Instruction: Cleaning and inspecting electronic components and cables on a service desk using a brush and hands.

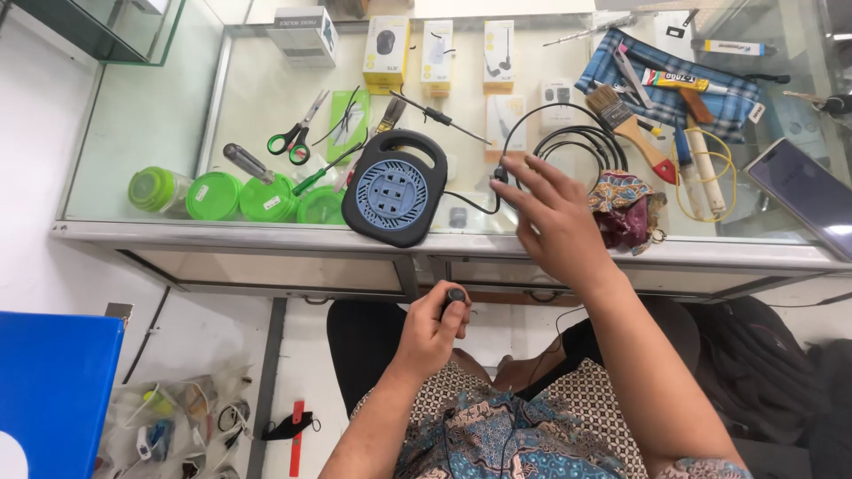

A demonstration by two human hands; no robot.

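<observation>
My right hand (552, 220) reaches over the glass counter (160, 115), its fingers spread and touching a thin black cable (568, 137) that lies coiled behind it. The cable runs to a black and blue round cable reel (395, 188) just left of the hand. Below the counter's front edge my left hand (435, 330) is closed around a small black knob-like object (455, 295). What that object is cannot be made out.
Green-handled scissors (295, 135), screwdrivers, several green-lidded jars (213, 195) and small boxes (387, 53) lie on the counter's left and back. A paintbrush (630, 124), a glue tube, a checked cloth, a patterned pouch (626, 208) and a phone (808, 191) sit at right. A blue bin (49, 390) stands below left.
</observation>
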